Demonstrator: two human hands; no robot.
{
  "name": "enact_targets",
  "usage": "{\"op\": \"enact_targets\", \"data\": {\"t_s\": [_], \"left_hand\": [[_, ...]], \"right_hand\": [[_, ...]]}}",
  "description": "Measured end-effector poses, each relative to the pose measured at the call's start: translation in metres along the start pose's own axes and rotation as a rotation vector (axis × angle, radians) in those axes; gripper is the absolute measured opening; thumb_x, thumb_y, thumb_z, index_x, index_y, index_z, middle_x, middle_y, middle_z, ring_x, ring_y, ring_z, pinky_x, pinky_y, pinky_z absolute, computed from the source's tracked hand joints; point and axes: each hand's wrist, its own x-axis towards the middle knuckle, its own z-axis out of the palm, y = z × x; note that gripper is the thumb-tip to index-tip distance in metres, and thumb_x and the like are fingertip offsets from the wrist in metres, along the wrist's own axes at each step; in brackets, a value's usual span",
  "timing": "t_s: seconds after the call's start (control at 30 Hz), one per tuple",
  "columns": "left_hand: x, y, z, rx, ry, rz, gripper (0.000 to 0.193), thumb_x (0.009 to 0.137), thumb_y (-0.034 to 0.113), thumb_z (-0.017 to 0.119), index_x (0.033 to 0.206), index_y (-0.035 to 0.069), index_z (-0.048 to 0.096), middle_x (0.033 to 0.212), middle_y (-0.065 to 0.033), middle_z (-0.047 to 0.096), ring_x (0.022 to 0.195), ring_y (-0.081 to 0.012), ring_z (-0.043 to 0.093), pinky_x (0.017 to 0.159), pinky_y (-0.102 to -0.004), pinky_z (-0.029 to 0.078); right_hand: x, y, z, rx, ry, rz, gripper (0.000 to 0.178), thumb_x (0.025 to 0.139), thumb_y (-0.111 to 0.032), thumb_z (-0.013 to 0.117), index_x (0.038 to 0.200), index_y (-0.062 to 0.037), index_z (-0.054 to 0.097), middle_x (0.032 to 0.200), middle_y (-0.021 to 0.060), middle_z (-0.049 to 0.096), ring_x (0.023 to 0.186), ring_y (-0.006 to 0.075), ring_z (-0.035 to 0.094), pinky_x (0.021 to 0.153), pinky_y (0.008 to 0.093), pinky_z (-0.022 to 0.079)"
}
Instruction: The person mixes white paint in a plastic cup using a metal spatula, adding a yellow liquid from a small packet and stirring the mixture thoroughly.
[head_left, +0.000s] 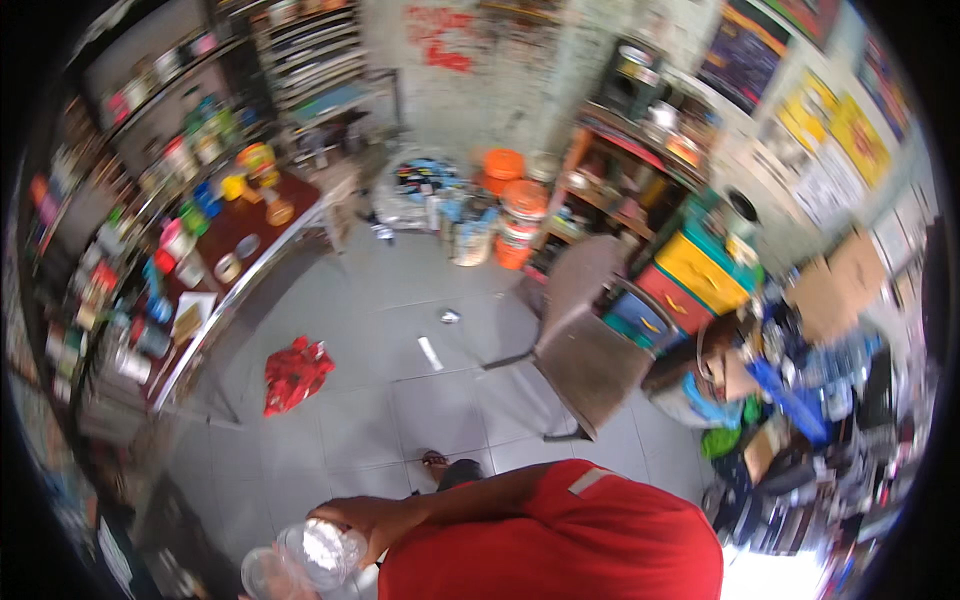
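My right arm, in a red sleeve, reaches across the lower edge to the left. At its end my right hand [370,519] is closed around the side of a clear round plastic tub [348,556]. White powder or white lumps [322,545] lie inside the tub; blur hides which. Right beside it on the left is a second clear round plastic container [262,572], perhaps a lid. Part of my left hand [296,584] shows behind and below this piece and seems to grip it. The lower edge cuts off most of that hand.
A brown table [225,225] crowded with jars and cups runs along the left. A red plastic bag [298,375] lies on the grey tiled floor. A brown chair [595,350] stands to the right, before colourful drawers [690,275]. Orange buckets [520,215] stand at the back.
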Motion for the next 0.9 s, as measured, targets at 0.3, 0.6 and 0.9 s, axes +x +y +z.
{"op": "enact_targets", "data": {"t_s": [0.3, 0.6, 0.9], "left_hand": [[0.086, 0.005, 0.027, -0.24, -0.03, -0.055, 0.107, 0.071, 0.076, 0.07, 0.135, -0.004, 0.041, 0.133, -0.0247, 0.043, 0.126, -0.0399, 0.045, 0.106, -0.045, 0.044], [0.189, 0.13, -0.077, -0.119, 0.059, -0.028, 0.078, 0.087, 0.073, 0.052, 0.142, 0.019, 0.044, 0.143, -0.0222, 0.039, 0.133, -0.0409, 0.042, 0.106, -0.0551, 0.041], [0.396, 0.216, -0.162, -0.029, 0.039, -0.237, 0.077, 0.089, 0.071, 0.047, 0.146, 0.02, 0.039, 0.145, -0.0218, 0.037, 0.131, -0.0408, 0.045, 0.107, -0.0581, 0.038]], "right_hand": [[0.102, 0.01, -0.016, 0.48, 0.121, 0.445, 0.085, 0.072, 0.003, 0.081, 0.144, -0.0043, 0.037, 0.136, 0.009, 0.052, 0.127, 0.0184, 0.051, 0.106, 0.0352, 0.043], [0.204, 0.072, 0.005, -0.212, 0.406, 0.359, 0.099, 0.056, -0.012, 0.094, 0.137, 0.0021, 0.04, 0.128, 0.0137, 0.058, 0.119, 0.0229, 0.059, 0.102, 0.037, 0.047], [0.274, 0.129, 0.02, -0.211, 0.644, 0.265, 0.102, 0.057, -0.01, 0.093, 0.139, 0.0018, 0.034, 0.131, 0.0156, 0.053, 0.122, 0.0243, 0.055, 0.105, 0.0393, 0.045]]}}
